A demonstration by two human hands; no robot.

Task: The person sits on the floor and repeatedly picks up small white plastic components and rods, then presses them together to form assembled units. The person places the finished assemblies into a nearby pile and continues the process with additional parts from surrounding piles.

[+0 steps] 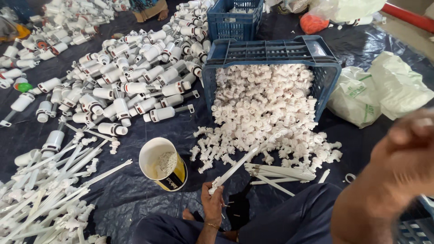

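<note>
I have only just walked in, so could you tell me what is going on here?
A person sits on a dark tarp, the left hand gripping a long white plastic rod. The right hand is raised close to the camera and blurred. Small white fittings spill from a tipped blue crate, beside a small tub.

**Left hand low and gripping, right hand raised and blurred**

The left hand (212, 203) sits low between the knees, fingers curled tight, a thin bangle at the wrist. The right hand (409, 144) hangs close to the camera, blurred, forearm angling down to the lower right.
</note>
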